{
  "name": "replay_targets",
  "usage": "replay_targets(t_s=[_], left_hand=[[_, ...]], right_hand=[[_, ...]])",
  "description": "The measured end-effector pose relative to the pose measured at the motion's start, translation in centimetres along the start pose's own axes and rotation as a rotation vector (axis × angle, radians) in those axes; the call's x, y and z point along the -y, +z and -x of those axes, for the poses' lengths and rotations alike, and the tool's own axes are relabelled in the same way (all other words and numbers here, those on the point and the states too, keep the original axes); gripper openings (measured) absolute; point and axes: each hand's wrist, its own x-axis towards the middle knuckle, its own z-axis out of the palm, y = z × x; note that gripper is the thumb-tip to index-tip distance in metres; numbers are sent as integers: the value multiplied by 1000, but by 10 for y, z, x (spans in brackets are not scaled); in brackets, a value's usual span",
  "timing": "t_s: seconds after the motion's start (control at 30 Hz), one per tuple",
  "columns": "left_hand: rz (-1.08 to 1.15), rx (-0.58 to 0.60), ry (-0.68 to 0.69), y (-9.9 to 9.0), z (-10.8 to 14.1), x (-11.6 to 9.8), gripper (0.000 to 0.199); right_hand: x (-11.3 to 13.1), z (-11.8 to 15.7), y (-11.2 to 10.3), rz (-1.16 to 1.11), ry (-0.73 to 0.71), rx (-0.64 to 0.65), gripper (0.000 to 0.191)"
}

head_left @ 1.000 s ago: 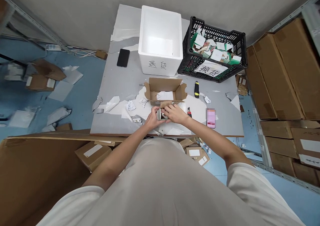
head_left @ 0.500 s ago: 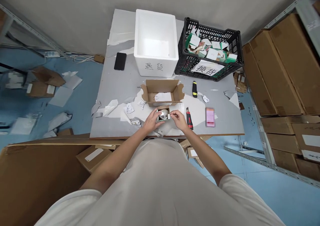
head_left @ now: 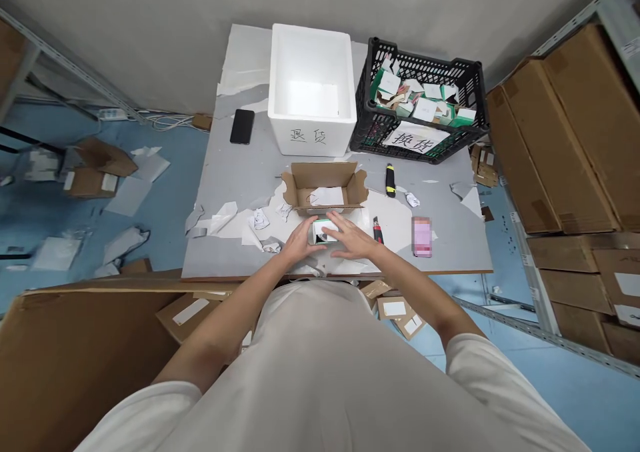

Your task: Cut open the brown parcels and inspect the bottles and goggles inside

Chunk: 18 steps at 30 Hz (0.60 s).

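Note:
A small white-and-green box (head_left: 325, 229) rests on the table in front of me. Its white flap now covers most of the top, and a dark gap shows at its lower edge. My left hand (head_left: 299, 241) grips the box's left side, thumb at the near edge and fingers at the far edge. Across its right side lies my right hand (head_left: 353, 237), fingers spread out and fingertips on the flap. Just beyond stands an open brown cardboard box (head_left: 325, 171) with a white paper inside. A red-and-black utility knife (head_left: 378, 231) lies beside my right hand.
A white foam bin (head_left: 313, 137) and a black crate (head_left: 370, 122) of small boxes stand at the back. A yellow-and-black cutter (head_left: 390, 180), a pink phone-like item (head_left: 422, 237), a black phone (head_left: 242, 127) and crumpled paper (head_left: 260, 219) lie around. Cardboard boxes (head_left: 560, 145) fill the right shelf.
The round shiny item seen in the small box is now mostly covered by the white flap. My right hand has moved left from a pinch at the box's side to spread fingers over it.

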Motion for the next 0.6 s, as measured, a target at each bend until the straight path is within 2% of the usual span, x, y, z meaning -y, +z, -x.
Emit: replay_targets(t_s=[0.07,0.2,0.27,0.33,0.37,0.43,0.53,0.6], left_hand=[[-10,13,7,-1,-1,0,91],[-55,41,-16,-9,-1,-7,93],[-67,68,-13,-18,2,-15,103],[-57,100,35,-31,5,-22,114],[-52,106,75,-38,6,-25,113],[-85,68,159,-51,5,-28,100],[-292,-104,208,-60,-5,-27,66],[-466,-215,169,-59,-15,-24,54]], right_hand=[[2,-3,0,71,6,54,61],[13,-14,-11,183,108,149,41],[22,-15,-28,192,113,189,40],[31,-12,-57,150,66,175,40],[35,-8,-78,113,23,146,40],[40,-1,-133,37,-65,86,40],[37,11,-236,-28,-74,-20,34],[23,13,-306,22,-54,-194,29]])
